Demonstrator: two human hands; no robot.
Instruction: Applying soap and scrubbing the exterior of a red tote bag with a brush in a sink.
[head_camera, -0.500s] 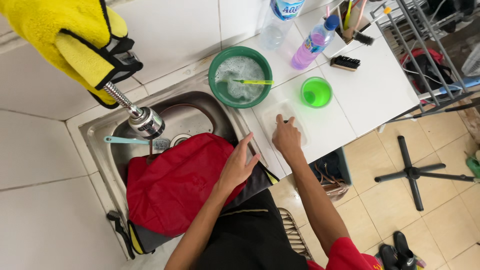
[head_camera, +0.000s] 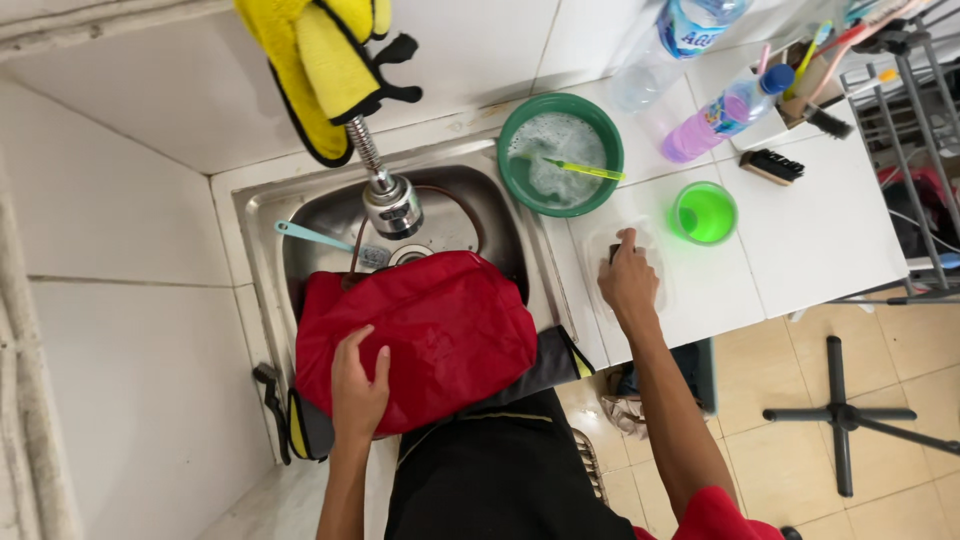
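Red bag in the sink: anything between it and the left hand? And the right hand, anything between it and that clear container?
No to both. The left hand lies flat on the red bag, touching it. The right hand rests on the clear container on the white counter, fingers around a small dark object; contact looks direct.

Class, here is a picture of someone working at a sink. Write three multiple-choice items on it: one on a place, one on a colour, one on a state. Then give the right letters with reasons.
1. Where does the left hand rest?
A. on the red bag in the sink
B. on the tap
C. on the floor

2. What colour is the small cup on the counter?
A. blue
B. bright green
C. white

3. What is in the green basin?
A. nothing
B. dry rice
C. soapy, foamy water

Answers: 1 A, the palm lies flat on the red fabric. 2 B, cup and contents glow green. 3 C, white suds cover the inside, with a thin yellow-green stick across it.
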